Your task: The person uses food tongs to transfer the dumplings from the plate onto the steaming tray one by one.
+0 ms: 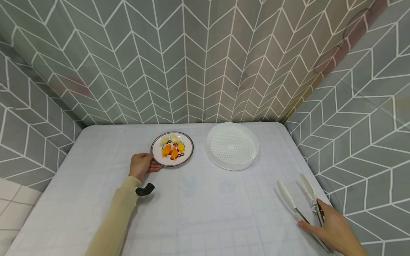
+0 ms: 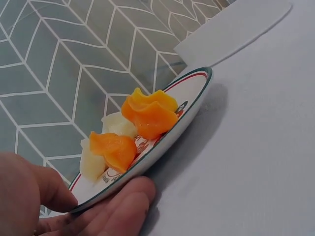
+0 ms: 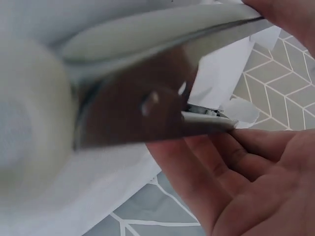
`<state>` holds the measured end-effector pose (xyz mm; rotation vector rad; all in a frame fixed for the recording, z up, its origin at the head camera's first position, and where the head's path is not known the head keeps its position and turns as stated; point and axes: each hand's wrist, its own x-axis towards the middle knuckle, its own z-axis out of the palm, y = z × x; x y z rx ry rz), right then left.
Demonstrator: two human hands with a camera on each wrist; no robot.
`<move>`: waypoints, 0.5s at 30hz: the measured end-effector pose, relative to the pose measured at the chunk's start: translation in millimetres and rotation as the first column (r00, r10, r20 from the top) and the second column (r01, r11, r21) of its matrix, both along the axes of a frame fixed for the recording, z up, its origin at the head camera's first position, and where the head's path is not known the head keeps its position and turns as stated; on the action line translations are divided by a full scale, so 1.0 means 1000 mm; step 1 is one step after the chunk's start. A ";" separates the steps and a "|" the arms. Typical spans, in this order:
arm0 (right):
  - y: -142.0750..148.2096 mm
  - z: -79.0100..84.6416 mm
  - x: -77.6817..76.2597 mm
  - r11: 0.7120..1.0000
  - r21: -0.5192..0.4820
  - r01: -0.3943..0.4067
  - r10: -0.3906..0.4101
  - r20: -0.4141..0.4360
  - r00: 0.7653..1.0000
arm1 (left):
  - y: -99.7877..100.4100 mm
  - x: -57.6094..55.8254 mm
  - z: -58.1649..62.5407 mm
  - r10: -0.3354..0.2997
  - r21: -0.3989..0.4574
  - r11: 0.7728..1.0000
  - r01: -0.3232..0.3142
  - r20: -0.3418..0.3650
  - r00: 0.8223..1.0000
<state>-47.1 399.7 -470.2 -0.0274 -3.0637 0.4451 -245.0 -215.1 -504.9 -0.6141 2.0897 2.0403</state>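
My left hand (image 1: 143,166) pinches the left rim of a round plate (image 1: 157,156), thumb on top and fingers beneath. Orange, yellow and cream dumpling-shaped pieces (image 2: 150,115) lie on this plate; in the left wrist view it looks slightly lifted from the tablecloth. At the right front, my right hand (image 1: 334,227) holds metal tongs (image 1: 301,215) with pale tips between thumb and fingers. The arms of the tongs are spread apart, with nothing between the tips. In the right wrist view the tongs (image 3: 142,108) fill the foreground, partly blurred.
Right of the plate stands a white round steamer tray (image 1: 232,164) with a perforated base. A white cloth covers the table (image 1: 198,213). Grey patterned curtains (image 1: 192,64) rise behind the table and along both sides. A black device (image 1: 145,189) sits at my left wrist.
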 end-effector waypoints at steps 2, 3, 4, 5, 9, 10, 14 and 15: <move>0.000 0.001 0.000 1.000 -0.002 0.010 -0.010 0.009 1.000 | 0.001 0.000 -0.001 0.010 -0.005 1.000 -0.010 -0.008 1.000; 0.000 0.002 0.000 1.000 -0.004 0.019 -0.019 0.012 1.000 | 0.001 0.000 -0.001 0.012 -0.010 1.000 -0.012 -0.013 1.000; 0.001 0.003 0.000 1.000 -0.006 0.026 -0.026 0.019 0.999 | 0.001 0.000 -0.001 0.013 -0.016 1.000 -0.013 -0.019 1.000; 0.001 0.004 0.000 0.999 -0.006 0.035 -0.035 0.023 0.999 | 0.001 0.001 -0.002 0.014 -0.024 1.000 -0.014 -0.021 1.000; 0.000 0.009 -0.001 0.998 -0.024 0.054 -0.054 0.009 0.998 | 0.003 0.003 -0.001 0.008 -0.044 0.999 -0.009 -0.036 0.999; 0.000 0.011 -0.002 0.998 -0.023 0.057 -0.057 0.010 0.998 | 0.003 0.003 -0.001 0.009 -0.047 0.999 -0.011 -0.039 0.999; -0.003 0.022 -0.004 0.996 -0.023 0.088 -0.088 0.009 0.996 | 0.003 0.004 -0.001 0.017 -0.066 0.998 -0.019 -0.036 0.999; -0.004 0.025 -0.004 0.995 -0.020 0.102 -0.101 0.008 0.995 | 0.003 0.004 -0.001 0.019 -0.068 0.997 -0.021 -0.033 0.999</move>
